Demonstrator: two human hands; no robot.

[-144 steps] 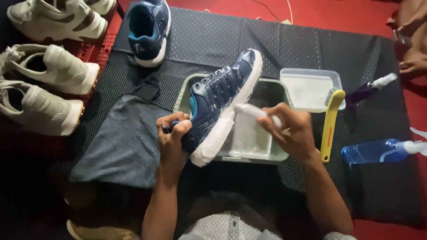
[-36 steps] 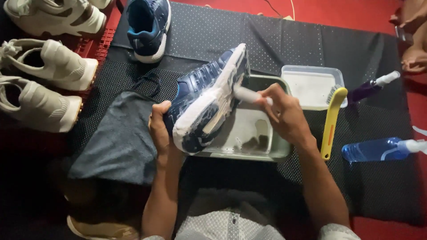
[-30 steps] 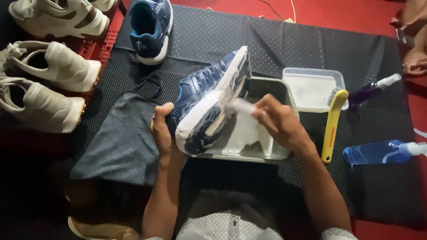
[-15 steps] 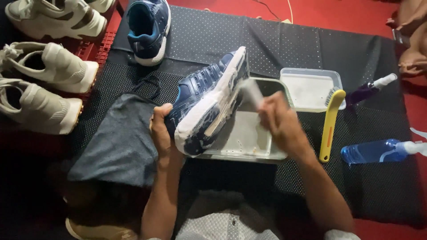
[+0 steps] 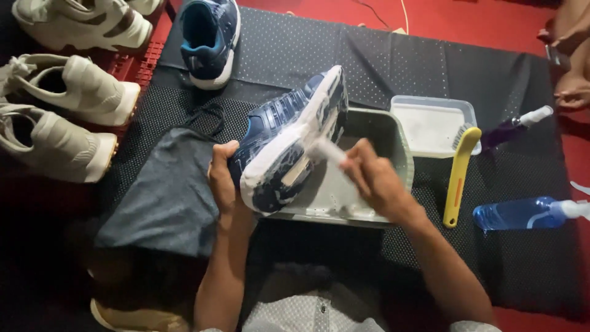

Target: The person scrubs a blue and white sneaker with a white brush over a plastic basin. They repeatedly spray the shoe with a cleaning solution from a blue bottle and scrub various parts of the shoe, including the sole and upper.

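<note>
My left hand (image 5: 222, 178) grips the heel end of a navy blue sneaker (image 5: 289, 135), tilted on its side so the white, soapy sole faces me over a pale green basin (image 5: 393, 132). In my right hand (image 5: 375, 181) is a small white brush (image 5: 326, 149), blurred, its head against the sole. The basin's inside holds foamy water.
A second navy sneaker (image 5: 208, 38) lies at the back. Three beige sneakers (image 5: 74, 92) sit at left. A grey cloth (image 5: 163, 197) lies by my left arm. A clear tub (image 5: 433, 123), yellow-handled brush (image 5: 458, 178), purple spray bottle (image 5: 510, 128) and blue spray bottle (image 5: 525, 212) are right. Another person's hands (image 5: 568, 86) show top right.
The shoe has been turned from upright on its sole to lying on its side, sole toward me. My right hand keeps moving the small brush along the sole.
</note>
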